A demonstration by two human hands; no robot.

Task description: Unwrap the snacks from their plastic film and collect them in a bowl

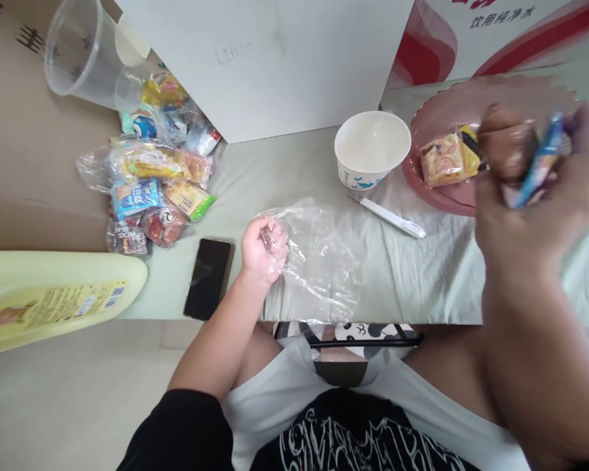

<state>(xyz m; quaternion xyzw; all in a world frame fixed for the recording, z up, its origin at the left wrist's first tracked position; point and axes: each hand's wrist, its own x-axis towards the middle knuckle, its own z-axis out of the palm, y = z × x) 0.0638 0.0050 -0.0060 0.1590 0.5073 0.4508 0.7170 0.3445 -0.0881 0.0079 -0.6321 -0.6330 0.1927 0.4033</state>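
The left hand (pixel 264 252) gripped a plastic bag (pixel 324 261) while the right hand (pixel 525 229) clutched snacks (pixel 508 144) at the pink dish (pixel 451 104).

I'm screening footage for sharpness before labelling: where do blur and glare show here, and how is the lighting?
Head view: the right hand and the snack packets in it are smeared, probably by motion; head view: the left hand looks crisper; head view: bright glints streak the clear plastic bag; head view: light is soft, with faint shadows on the tablecloth.
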